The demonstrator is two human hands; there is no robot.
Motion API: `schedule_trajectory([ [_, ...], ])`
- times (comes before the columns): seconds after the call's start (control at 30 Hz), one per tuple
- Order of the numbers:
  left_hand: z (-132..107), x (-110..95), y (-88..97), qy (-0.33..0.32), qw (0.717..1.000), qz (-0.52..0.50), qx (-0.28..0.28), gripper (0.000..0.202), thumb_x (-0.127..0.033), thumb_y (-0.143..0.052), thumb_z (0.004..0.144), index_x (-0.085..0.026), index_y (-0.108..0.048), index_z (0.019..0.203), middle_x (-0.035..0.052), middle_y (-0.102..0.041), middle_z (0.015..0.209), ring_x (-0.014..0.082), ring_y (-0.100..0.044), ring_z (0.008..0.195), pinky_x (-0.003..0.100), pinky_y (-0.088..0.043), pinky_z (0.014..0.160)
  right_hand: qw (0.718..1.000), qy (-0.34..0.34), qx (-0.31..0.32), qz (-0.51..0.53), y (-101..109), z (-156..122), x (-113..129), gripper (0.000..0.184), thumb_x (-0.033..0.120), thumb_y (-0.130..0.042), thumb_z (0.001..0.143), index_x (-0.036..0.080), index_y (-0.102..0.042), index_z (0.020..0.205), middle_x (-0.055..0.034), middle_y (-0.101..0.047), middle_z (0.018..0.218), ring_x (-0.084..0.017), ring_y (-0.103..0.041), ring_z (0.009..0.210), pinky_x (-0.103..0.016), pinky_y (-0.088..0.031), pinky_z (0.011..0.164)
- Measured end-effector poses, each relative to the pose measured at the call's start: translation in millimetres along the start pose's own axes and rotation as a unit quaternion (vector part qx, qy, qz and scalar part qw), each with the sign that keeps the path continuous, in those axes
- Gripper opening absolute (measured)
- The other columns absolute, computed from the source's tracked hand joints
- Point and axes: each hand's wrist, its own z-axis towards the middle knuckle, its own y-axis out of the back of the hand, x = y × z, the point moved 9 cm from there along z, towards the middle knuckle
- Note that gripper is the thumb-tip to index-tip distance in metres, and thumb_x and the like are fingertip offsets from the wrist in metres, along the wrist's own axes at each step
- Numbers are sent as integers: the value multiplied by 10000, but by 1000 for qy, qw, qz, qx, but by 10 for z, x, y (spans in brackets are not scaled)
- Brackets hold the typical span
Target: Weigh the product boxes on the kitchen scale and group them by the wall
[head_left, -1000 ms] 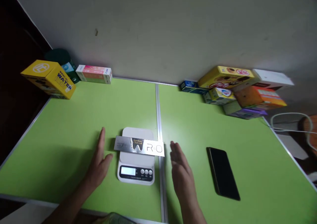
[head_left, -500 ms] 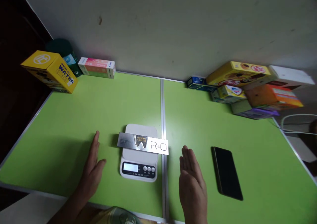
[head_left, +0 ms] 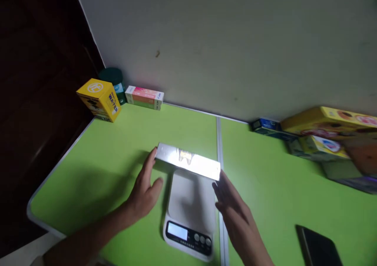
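A long silver toothpaste box (head_left: 188, 162) is raised over the far edge of a white kitchen scale (head_left: 191, 199), its top bright with glare. The fingertips of my left hand (head_left: 145, 191) press on the box's left end, thumb apart from it. At the right end, the fingers of my right hand (head_left: 234, 207) press from the other side, so the box is held between both hands. The scale's pan is bare with a shadow across it, and its display is lit, though I cannot read any digits.
A yellow box (head_left: 101, 99), a dark green jar (head_left: 113, 77) and a pink-and-white carton (head_left: 144, 97) stand at the back left. Several cartons, one a large yellow box (head_left: 332, 121), line the back right. A black phone (head_left: 319, 246) lies on the green table (head_left: 265, 187) at lower right.
Both hands have come inward and gripped the toothpaste box by its ends, raising it off the scale. The camera view has swung to the left.
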Motion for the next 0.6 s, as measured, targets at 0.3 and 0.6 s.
schedule_trajectory([
  [0.3, 2095, -551, 976, -92, 981, 14, -169, 776, 12, -449, 621, -168, -428, 1376, 40, -433, 1462, 228, -358, 1366, 348, -249, 1155, 989, 141, 29, -34, -1235, 1984, 1205, 855, 203, -544, 601, 247, -357, 1434, 7, -330, 1519, -295, -277, 1403, -487, -234, 1145],
  [0.6, 2872, -407, 1253, -87, 973, 61, -206, 849, 53, -451, 605, -128, -325, 1425, 103, -225, 1557, 231, -132, 1443, 374, -146, 1177, 988, 140, 21, -61, -1768, 2825, 1263, 848, 188, -543, 577, 260, -389, 1408, 16, -390, 1486, -299, -260, 1409, -510, -191, 1152],
])
